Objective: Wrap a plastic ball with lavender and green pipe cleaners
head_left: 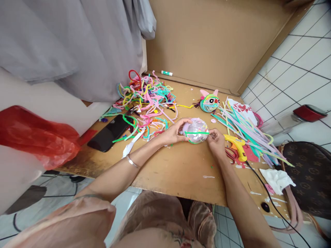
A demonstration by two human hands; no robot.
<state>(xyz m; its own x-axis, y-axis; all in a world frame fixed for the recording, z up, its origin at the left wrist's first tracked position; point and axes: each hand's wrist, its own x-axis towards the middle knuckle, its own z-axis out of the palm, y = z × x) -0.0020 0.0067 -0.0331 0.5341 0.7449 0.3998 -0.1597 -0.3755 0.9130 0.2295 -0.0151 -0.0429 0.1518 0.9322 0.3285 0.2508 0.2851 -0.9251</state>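
Observation:
My left hand (178, 131) is wrapped around the left side of a clear plastic ball (197, 126), which has a lilac patch on its left and small coloured bits showing through. A green pipe cleaner (195, 133) runs across the ball's front, and more green curves along its lower edge. At the ball's right side, my right hand (216, 138) pinches the end of that green strip between thumb and fingertips. Just right of this hand lies a yellow glue gun (239, 146) with a black cord. Behind the ball sits a decorated ball (209, 102) with pink ears, round eyes and a red nose.
A tangled heap of pipe cleaners (147, 94) covers the back left, beside a black phone (110, 133). Straight pipe cleaners (245, 127) lie at right, near a white tissue (278, 179) and a brown bag (307, 175). A glue stick (167, 73) rests by the cardboard wall (212, 41).

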